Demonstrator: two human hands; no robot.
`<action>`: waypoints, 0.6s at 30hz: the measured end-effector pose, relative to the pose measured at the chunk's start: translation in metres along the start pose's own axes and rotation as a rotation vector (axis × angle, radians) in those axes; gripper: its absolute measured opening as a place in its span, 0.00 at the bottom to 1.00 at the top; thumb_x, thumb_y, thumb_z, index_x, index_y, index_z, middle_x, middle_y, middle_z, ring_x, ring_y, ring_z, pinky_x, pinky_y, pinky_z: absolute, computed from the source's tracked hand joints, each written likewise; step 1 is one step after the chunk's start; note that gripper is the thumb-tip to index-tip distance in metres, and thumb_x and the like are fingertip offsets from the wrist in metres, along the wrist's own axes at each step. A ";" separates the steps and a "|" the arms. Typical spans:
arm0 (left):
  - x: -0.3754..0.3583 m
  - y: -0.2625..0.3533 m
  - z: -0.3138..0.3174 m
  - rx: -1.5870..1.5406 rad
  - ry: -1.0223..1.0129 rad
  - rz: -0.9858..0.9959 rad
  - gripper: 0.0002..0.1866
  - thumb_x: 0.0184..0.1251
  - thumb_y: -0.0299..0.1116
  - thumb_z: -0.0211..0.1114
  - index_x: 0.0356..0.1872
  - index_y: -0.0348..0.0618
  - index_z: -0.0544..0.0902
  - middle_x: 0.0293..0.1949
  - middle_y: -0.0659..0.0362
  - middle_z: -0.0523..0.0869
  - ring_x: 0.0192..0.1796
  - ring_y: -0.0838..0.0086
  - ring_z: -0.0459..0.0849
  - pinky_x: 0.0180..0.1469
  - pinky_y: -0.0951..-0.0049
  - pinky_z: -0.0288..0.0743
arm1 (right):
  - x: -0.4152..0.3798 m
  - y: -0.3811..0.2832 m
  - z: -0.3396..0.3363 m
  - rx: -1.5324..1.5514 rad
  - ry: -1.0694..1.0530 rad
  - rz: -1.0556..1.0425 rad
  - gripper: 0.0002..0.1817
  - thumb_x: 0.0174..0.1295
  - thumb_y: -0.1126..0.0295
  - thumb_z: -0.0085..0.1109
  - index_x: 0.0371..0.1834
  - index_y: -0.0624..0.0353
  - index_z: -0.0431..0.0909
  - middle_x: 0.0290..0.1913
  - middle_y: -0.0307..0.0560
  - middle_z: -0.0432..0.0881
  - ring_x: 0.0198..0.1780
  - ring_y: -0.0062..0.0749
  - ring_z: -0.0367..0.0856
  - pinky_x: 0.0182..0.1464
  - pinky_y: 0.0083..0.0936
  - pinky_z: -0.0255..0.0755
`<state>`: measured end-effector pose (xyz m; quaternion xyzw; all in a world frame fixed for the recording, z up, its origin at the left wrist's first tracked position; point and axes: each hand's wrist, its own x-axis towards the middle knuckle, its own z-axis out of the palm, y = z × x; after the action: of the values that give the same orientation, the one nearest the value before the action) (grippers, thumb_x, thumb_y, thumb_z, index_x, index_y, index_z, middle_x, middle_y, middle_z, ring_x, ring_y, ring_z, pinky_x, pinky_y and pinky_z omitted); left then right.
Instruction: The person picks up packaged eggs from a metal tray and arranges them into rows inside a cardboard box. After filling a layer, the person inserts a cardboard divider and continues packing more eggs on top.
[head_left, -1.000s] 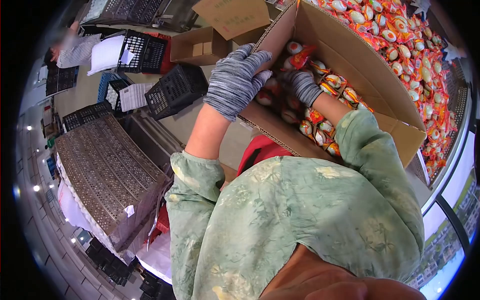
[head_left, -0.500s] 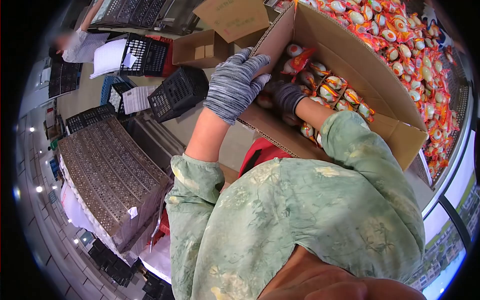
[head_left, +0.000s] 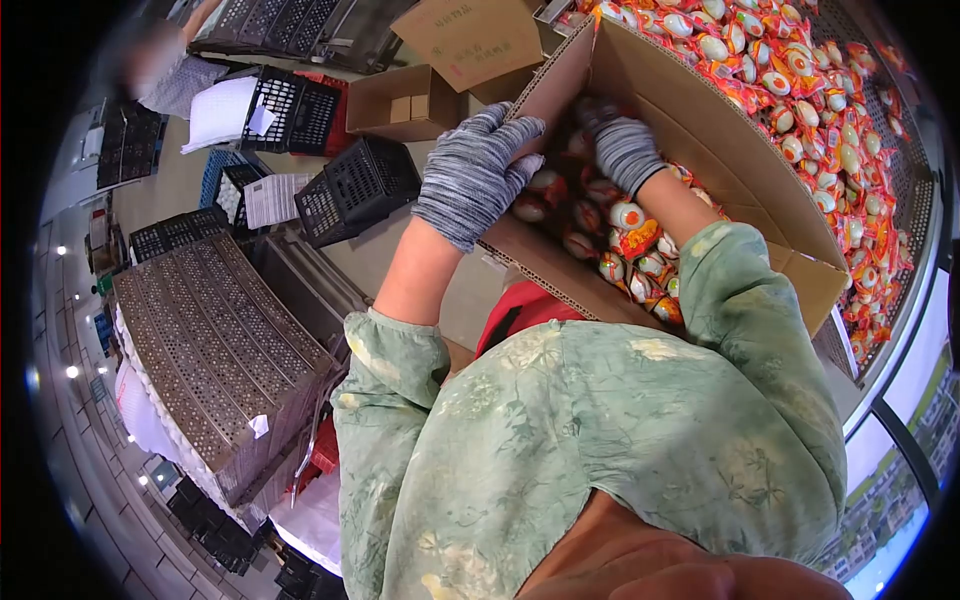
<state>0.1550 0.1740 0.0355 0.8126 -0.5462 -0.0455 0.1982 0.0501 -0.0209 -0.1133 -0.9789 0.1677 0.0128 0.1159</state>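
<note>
An open cardboard box [head_left: 720, 120] is tilted in front of me, with several eggs in clear and orange-red wrappers [head_left: 632, 218] inside. My left hand [head_left: 472, 180], in a grey striped knit glove, is closed over the box's left edge. Deep in the far left corner of the box is my right hand [head_left: 625, 150], gloved alike. Its fingers point down into shadow among the wrapped eggs, and I cannot make out whether they hold one. Part of the box's contents is hidden by my right forearm.
A big heap of wrapped eggs [head_left: 790, 90] lies on a perforated metal table [head_left: 915, 200] beyond the box. Black plastic crates [head_left: 360, 185], an open carton [head_left: 400, 105] and stacked perforated trays [head_left: 215, 340] stand to the left. Another person [head_left: 175, 85] is at upper left.
My right hand has moved away from the near left part of the box into its far left corner, uncovering wrapped eggs nearer me. My left hand stays on the box edge.
</note>
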 end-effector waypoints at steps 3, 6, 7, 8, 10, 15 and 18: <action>0.002 0.002 -0.003 0.014 -0.001 -0.001 0.19 0.55 0.37 0.69 0.49 0.52 0.82 0.51 0.49 0.80 0.50 0.54 0.81 0.53 0.62 0.76 | 0.000 0.040 0.015 0.089 0.030 0.026 0.19 0.57 0.67 0.52 0.54 0.53 0.74 0.52 0.53 0.78 0.50 0.48 0.79 0.52 0.40 0.74; 0.000 0.000 0.000 0.018 0.004 0.011 0.19 0.54 0.37 0.69 0.50 0.52 0.82 0.51 0.48 0.80 0.50 0.54 0.81 0.53 0.61 0.76 | -0.003 0.045 0.000 0.044 -0.163 0.045 0.20 0.64 0.67 0.44 0.59 0.52 0.71 0.53 0.57 0.77 0.54 0.52 0.77 0.55 0.41 0.72; 0.000 0.000 -0.001 0.014 0.000 0.013 0.19 0.54 0.37 0.69 0.50 0.52 0.82 0.51 0.48 0.80 0.50 0.54 0.81 0.53 0.61 0.76 | -0.005 0.047 -0.008 -0.009 -0.231 0.044 0.19 0.64 0.67 0.45 0.58 0.53 0.72 0.52 0.57 0.78 0.53 0.51 0.78 0.55 0.41 0.72; 0.001 0.000 -0.002 0.011 -0.004 0.012 0.20 0.54 0.37 0.69 0.50 0.53 0.81 0.51 0.48 0.80 0.50 0.54 0.81 0.53 0.61 0.76 | -0.005 0.048 -0.015 -0.062 -0.298 0.041 0.19 0.63 0.66 0.47 0.57 0.54 0.74 0.52 0.57 0.79 0.53 0.51 0.78 0.55 0.40 0.72; -0.001 0.002 -0.003 -0.026 -0.012 -0.015 0.20 0.54 0.37 0.69 0.50 0.53 0.81 0.51 0.48 0.80 0.51 0.53 0.81 0.54 0.60 0.75 | -0.012 0.044 -0.034 -0.145 -0.454 0.059 0.17 0.61 0.66 0.50 0.52 0.57 0.77 0.48 0.56 0.81 0.51 0.50 0.79 0.54 0.40 0.73; 0.001 0.003 -0.004 -0.012 -0.018 -0.027 0.19 0.55 0.38 0.69 0.50 0.52 0.81 0.51 0.48 0.80 0.52 0.54 0.80 0.55 0.60 0.75 | -0.019 0.037 -0.066 -0.230 -0.668 0.042 0.14 0.58 0.63 0.55 0.42 0.56 0.83 0.43 0.55 0.83 0.47 0.48 0.82 0.51 0.39 0.75; 0.000 0.003 -0.004 -0.020 -0.026 -0.017 0.19 0.55 0.38 0.69 0.50 0.53 0.81 0.52 0.48 0.80 0.52 0.54 0.80 0.55 0.60 0.75 | -0.014 0.024 -0.052 -0.065 -0.413 0.100 0.15 0.56 0.63 0.57 0.46 0.51 0.81 0.45 0.52 0.83 0.50 0.48 0.80 0.54 0.39 0.73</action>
<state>0.1533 0.1735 0.0400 0.8146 -0.5412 -0.0632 0.1987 0.0279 -0.0505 -0.0667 -0.9492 0.1884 0.2241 0.1152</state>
